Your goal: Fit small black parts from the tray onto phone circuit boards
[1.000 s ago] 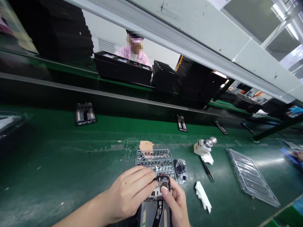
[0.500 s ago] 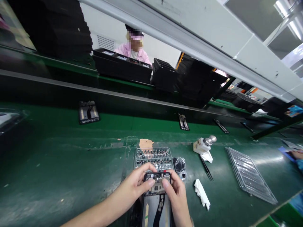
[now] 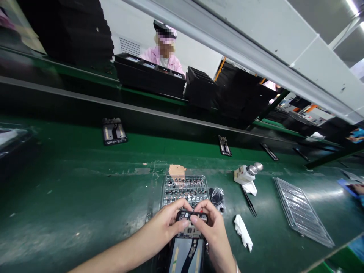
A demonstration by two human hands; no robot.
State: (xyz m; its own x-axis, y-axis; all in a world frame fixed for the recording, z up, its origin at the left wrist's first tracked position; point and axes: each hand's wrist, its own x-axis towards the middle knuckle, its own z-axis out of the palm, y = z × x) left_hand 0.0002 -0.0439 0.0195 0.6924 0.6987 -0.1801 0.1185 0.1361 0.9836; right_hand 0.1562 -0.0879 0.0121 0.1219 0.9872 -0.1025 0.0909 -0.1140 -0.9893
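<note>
Between my two hands is an opened phone (image 3: 186, 250), its circuit board and a black ribbon cable showing. My left hand (image 3: 169, 220) grips the phone's upper left edge, thumb on the board and fingers curled over the top. On the upper right side my right hand (image 3: 212, 225) holds it, thumb pressed on the board near the top edge. A small part under the thumbs, if any, is hidden. Just beyond the phone lies a clear plastic tray (image 3: 167, 185) with rows of small components, partly covered by my hands.
Right of the tray are a plastic bag (image 3: 217, 198), a dispenser bottle (image 3: 243, 174), black tweezers (image 3: 249, 203), a crumpled white tissue (image 3: 243, 232) and clear trays (image 3: 303, 212). Phone frames (image 3: 114, 131) lie along the back. A person in pink (image 3: 165, 55) sits beyond the black racks (image 3: 150, 77).
My right thumb has slid left and up across the board towards the left thumb. My fingertips have come together at the phone's top edge. The camera view has shifted slightly.
</note>
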